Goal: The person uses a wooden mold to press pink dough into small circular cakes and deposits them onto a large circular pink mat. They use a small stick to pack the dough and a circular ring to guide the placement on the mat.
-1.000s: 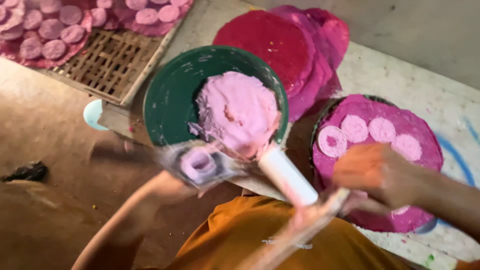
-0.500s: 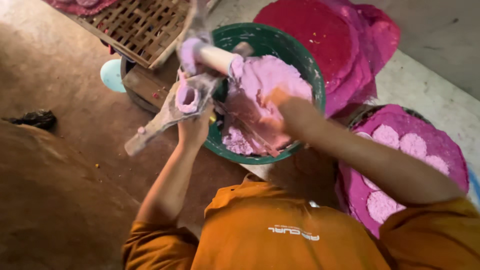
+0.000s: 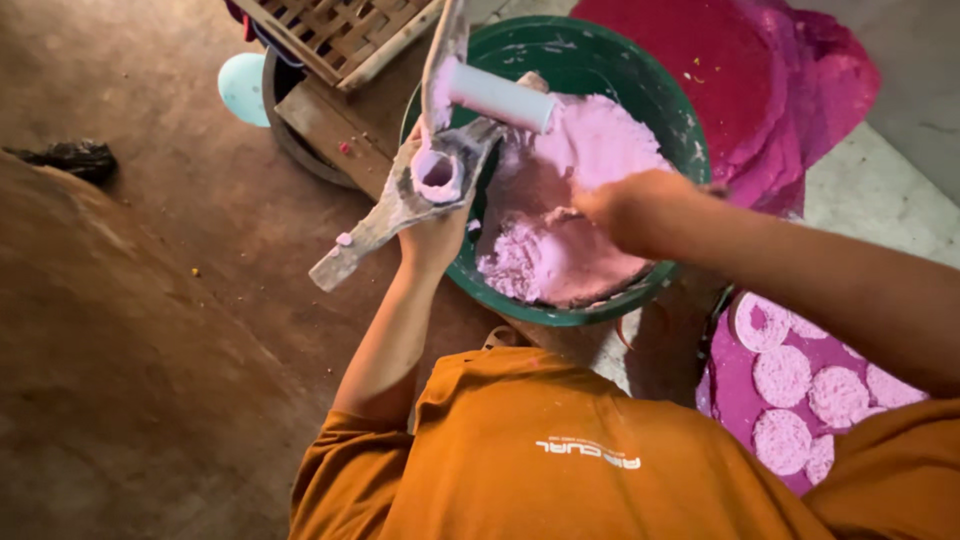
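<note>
L hand (image 3: 432, 228) holds press (image 3: 430, 170); R hand (image 3: 630, 205) in dough (image 3: 570, 210) (pink).

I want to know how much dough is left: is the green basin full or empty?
Partly full: pink dough heaps across the green basin, bare inner wall showing above it.

This looks like a small home food workshop with a bare earthen floor (image 3: 150, 330). A green basin (image 3: 600, 60) of pink dough (image 3: 590, 190), woven bamboo drying trays (image 3: 330, 30) and pink discs (image 3: 790, 410) on cloth show it.

I see open floor (image 3: 150, 330) left of the green bowl (image 3: 690, 150); the wooden rack (image 3: 340, 30) and cloths (image 3: 800, 80) crowd behind it.
</note>
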